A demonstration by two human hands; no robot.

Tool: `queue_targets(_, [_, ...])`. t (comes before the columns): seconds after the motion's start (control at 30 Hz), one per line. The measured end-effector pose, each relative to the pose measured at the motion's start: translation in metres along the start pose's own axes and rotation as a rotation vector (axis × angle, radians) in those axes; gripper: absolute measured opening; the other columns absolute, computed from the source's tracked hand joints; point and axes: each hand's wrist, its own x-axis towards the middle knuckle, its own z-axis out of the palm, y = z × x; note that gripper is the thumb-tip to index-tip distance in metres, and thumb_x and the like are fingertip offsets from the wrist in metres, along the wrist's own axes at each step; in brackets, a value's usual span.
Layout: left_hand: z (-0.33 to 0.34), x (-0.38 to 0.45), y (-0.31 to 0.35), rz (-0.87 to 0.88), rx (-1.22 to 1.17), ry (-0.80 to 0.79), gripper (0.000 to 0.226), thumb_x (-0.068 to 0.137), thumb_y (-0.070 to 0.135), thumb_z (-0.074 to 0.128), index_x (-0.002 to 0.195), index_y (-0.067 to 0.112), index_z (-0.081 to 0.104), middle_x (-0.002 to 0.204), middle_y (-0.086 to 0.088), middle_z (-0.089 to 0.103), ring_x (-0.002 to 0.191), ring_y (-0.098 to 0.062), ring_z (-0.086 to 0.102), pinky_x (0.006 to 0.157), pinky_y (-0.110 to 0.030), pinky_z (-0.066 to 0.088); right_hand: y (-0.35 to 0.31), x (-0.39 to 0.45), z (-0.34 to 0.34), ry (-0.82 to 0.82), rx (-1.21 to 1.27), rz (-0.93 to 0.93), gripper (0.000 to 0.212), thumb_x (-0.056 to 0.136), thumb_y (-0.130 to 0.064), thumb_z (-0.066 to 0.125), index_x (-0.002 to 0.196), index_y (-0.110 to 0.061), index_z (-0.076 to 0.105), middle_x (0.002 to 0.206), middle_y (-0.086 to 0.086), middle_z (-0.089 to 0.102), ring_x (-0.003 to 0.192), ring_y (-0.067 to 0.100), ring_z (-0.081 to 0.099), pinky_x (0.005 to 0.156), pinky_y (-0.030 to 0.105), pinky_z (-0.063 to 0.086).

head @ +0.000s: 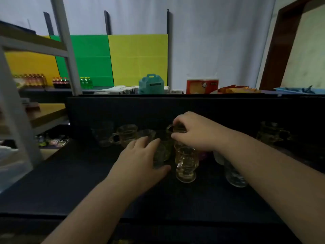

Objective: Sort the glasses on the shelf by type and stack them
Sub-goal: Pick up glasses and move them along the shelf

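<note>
Several clear glasses stand on a dark shelf [79, 182]. My right hand [197, 132] grips from above the rim of a handled glass mug [178, 128], held over another handled mug [186, 164] that stands on the shelf. My left hand [140, 161] wraps around a small ribbed glass [161, 154] just left of that mug. Further left stand a handled mug [125, 133] and a plain tumbler [102, 133]. A clear glass [234, 175] stands under my right forearm. A stack of handled mugs [270, 132] sits at the far right.
A dark back panel [158, 106] rises behind the glasses. Beyond it lie boxes, a teal carton [151, 84] and an orange package [202, 86]. A white metal rack [68, 50] stands at the left, with drink bottles [59, 82] behind it.
</note>
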Motion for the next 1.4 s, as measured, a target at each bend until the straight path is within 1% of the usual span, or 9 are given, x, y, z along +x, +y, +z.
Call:
queue_targets(0.27, [0.005,0.013,-0.025,0.098,-0.066,0.025,0.076,0.083,0.061,0.057,0.146,0.044,0.019,0.155,0.008,0.021,0.139,-0.015,0.024,0.107,-0.037,0.031,-0.026,0.034,0.016,-0.193,-0.164,0.094,0.060,0.092,-0.046,0.062,0.146,-0.031,0.041,0.145,0.000,0.042,0.119,0.019,0.052,0.095,0.038,0.051])
queue_targets(0.4, [0.003,0.008,-0.044,0.129,-0.103,0.065,0.075,0.082,0.061,0.057,0.146,0.044,0.023,0.148,0.010,0.029,0.131,-0.011,0.031,0.099,-0.029,0.034,-0.038,0.048,0.025,-0.145,-0.160,0.071,0.059,0.091,-0.044,0.063,0.145,-0.029,0.043,0.143,-0.001,0.044,0.114,0.016,0.054,0.093,0.035,0.052])
queue_targets(0.57, [-0.009,-0.010,-0.078,0.126,-0.124,0.183,0.075,0.081,0.065,0.055,0.145,0.045,0.023,0.147,0.016,0.030,0.129,-0.006,0.030,0.098,-0.026,0.034,-0.069,0.071,0.035,-0.092,-0.156,0.020,0.061,0.092,-0.044,0.062,0.147,-0.026,0.041,0.144,0.001,0.044,0.119,0.019,0.053,0.094,0.035,0.051])
queue_targets(0.73, [-0.024,-0.026,-0.111,0.095,-0.082,0.326,0.077,0.078,0.068,0.053,0.145,0.040,0.029,0.138,0.017,0.035,0.120,-0.003,0.035,0.093,-0.024,0.038,-0.100,0.103,0.055,-0.149,-0.182,0.018,0.068,0.087,-0.050,0.066,0.144,-0.020,0.044,0.136,0.004,0.050,0.109,0.020,0.057,0.091,0.036,0.053])
queue_targets(0.9, [-0.030,-0.036,-0.134,0.042,-0.046,0.344,0.084,0.077,0.070,0.049,0.149,0.031,0.028,0.136,0.013,0.035,0.120,-0.006,0.035,0.095,-0.026,0.039,-0.117,0.122,0.077,-0.226,-0.197,0.080,0.069,0.083,-0.055,0.068,0.138,-0.016,0.050,0.127,0.005,0.056,0.100,0.019,0.059,0.087,0.035,0.054])
queue_targets(1.0, [-0.033,-0.040,-0.142,0.018,-0.043,0.334,0.086,0.077,0.070,0.048,0.150,0.030,0.026,0.136,0.012,0.033,0.121,-0.008,0.034,0.097,-0.028,0.039,-0.119,0.129,0.084,-0.211,-0.218,0.107,0.064,0.083,-0.056,0.069,0.131,-0.015,0.055,0.121,0.005,0.060,0.095,0.017,0.060,0.083,0.034,0.055])
queue_targets(1.13, [-0.035,-0.043,-0.148,0.005,-0.051,0.328,0.086,0.076,0.070,0.047,0.150,0.030,0.026,0.136,0.012,0.033,0.119,-0.008,0.035,0.095,-0.028,0.040,-0.119,0.131,0.092,-0.187,-0.205,0.129,0.071,0.083,-0.057,0.069,0.135,-0.011,0.054,0.126,0.007,0.061,0.109,0.023,0.060,0.091,0.038,0.053])
queue_targets(1.27, [-0.036,-0.044,-0.148,-0.007,-0.055,0.323,0.087,0.075,0.070,0.049,0.149,0.030,0.028,0.135,0.012,0.034,0.117,-0.006,0.035,0.088,-0.023,0.035,-0.120,0.126,0.094,-0.128,-0.156,0.146,0.058,0.080,-0.054,0.073,0.120,-0.013,0.062,0.105,0.003,0.065,0.091,0.018,0.063,0.081,0.036,0.057])
queue_targets(1.4, [-0.038,-0.050,-0.142,-0.024,-0.059,0.330,0.086,0.074,0.067,0.053,0.148,0.028,0.032,0.135,0.010,0.037,0.116,-0.009,0.039,0.088,-0.025,0.038,-0.117,0.108,0.091,-0.049,-0.037,0.144,0.064,0.075,-0.053,0.078,0.122,-0.013,0.061,0.108,0.002,0.065,0.092,0.017,0.063,0.082,0.036,0.057])
